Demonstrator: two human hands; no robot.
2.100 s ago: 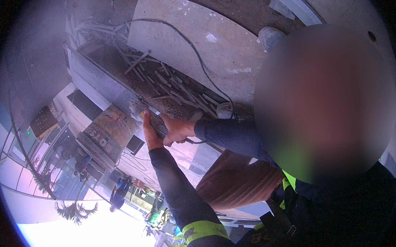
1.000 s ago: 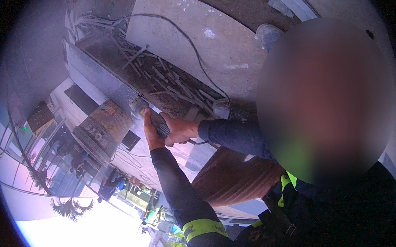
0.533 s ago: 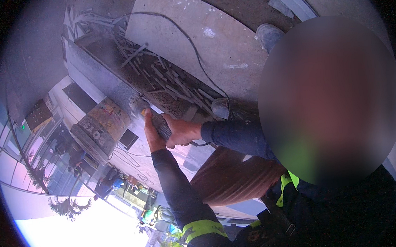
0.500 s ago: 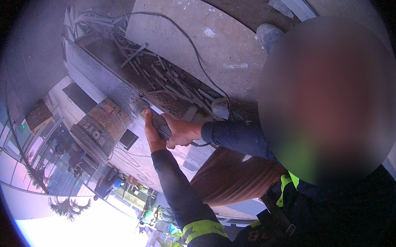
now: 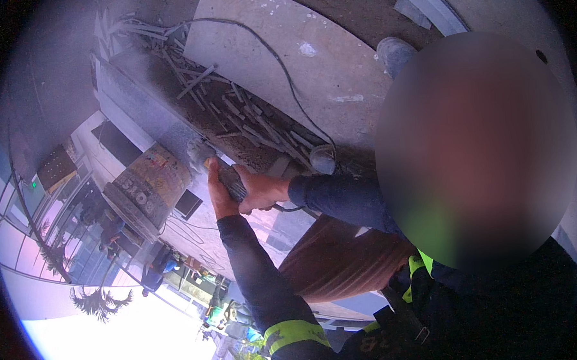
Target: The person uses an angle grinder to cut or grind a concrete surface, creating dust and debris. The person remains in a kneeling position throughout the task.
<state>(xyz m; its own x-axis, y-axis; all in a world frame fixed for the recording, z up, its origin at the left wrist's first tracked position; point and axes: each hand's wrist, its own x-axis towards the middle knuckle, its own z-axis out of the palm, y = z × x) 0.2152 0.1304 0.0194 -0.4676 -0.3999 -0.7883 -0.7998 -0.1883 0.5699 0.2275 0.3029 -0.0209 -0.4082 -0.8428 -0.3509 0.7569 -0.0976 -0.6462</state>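
Observation:
My left hand (image 5: 221,194) and my right hand (image 5: 264,188) both close around a dusty, dark grey corded power tool, apparently an angle grinder (image 5: 229,181). The left wraps its side near the front, where a bit of orange shows, and the right grips further back. Pale dust surrounds the tool's head, which lies against the edge of a light, dusty panel (image 5: 151,125); its disc cannot be made out. Dark sleeves cover both forearms, one with a yellow-green band. A black cord shows just behind the right hand.
A paint-stained bucket (image 5: 148,186) stands close left of my hands. Scrap strips (image 5: 247,120) litter the ground beyond. A large board (image 5: 296,64) carries a black cable (image 5: 277,58). Several people are in the lower-left background; a blurred oval covers the right side.
Both hands and the tool have shifted slightly left, still held together. The tool's head stays at the panel edge, amid dust. The bucket is in the same place.

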